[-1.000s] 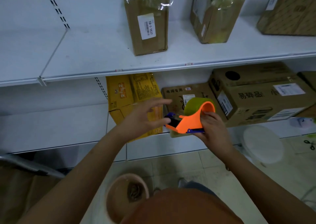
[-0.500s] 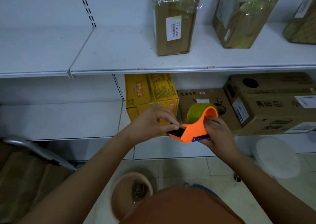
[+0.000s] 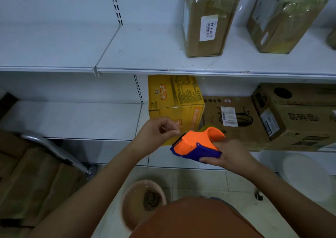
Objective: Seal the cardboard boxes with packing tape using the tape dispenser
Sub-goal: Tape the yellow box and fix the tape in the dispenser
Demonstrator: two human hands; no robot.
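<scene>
Gripping the tape dispenser (image 3: 197, 145) in my right hand (image 3: 224, 155), cutter end turned leftward, I have my left hand (image 3: 158, 130) loosely curled just beside it, probably picking for the tape end; whether it pinches anything I cannot tell. Cardboard boxes (image 3: 209, 19) wait on the shelves (image 3: 136, 55).

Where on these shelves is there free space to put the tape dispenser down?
The upper shelf is bare left of the labelled brown box. The lower shelf is bare left of the yellow box. Right of that, boxes stand packed side by side. The right hand holds the tape dispenser.
</scene>
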